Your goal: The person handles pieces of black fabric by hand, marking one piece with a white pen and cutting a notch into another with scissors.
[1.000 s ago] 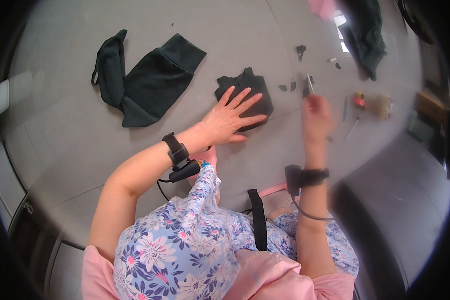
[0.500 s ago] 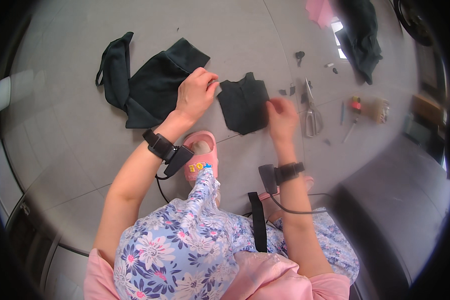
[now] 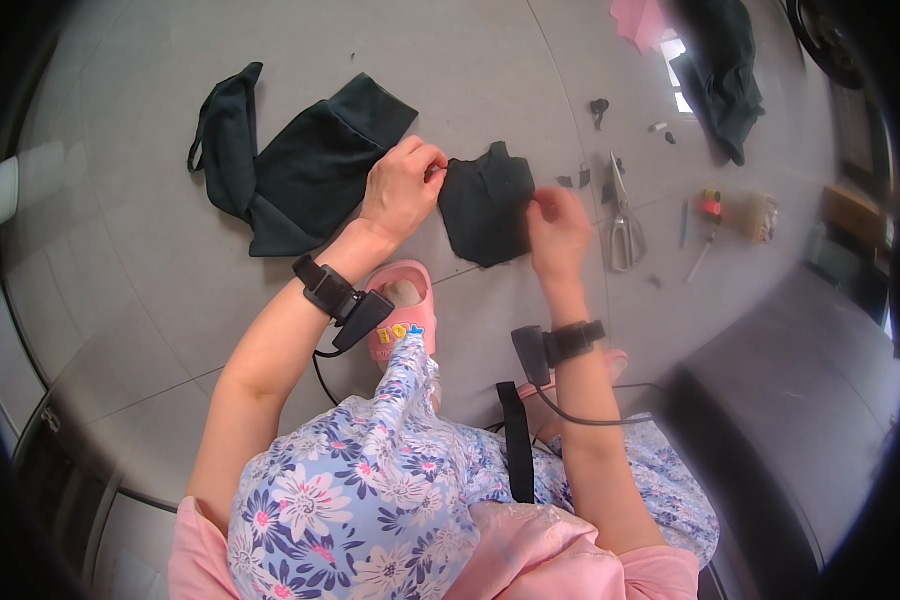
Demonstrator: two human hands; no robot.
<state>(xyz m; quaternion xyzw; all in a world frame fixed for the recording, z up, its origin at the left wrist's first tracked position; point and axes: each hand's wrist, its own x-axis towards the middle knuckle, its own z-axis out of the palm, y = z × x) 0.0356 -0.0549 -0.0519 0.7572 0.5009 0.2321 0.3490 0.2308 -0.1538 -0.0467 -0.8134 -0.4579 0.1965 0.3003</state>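
Note:
A small dark green-black fabric piece [image 3: 485,210] with uneven cut edges lies on the floor between my hands. My left hand [image 3: 402,188] is closed in a pinch at its upper left edge. At the right edge, my right hand [image 3: 558,235] pinches the same piece between thumb and fingers, its fingertips a little blurred. Left of these lies a larger dark garment piece [image 3: 315,165], folded, with a long strip at its far left; my left hand covers part of its right side.
Metal scissors [image 3: 625,235] lie right of my right hand, near several dark scraps [image 3: 585,178]. Farther right are a blue pen-like stick [image 3: 684,225] and a small box [image 3: 760,218]. Another dark cloth [image 3: 725,90] lies far right by a pink piece [image 3: 638,22]. My pink slipper [image 3: 402,310] stands close by.
My left hand has shifted slightly right and its fingertips now meet the small fabric piece's upper left edge. My right hand has moved slightly up and left at the right edge.

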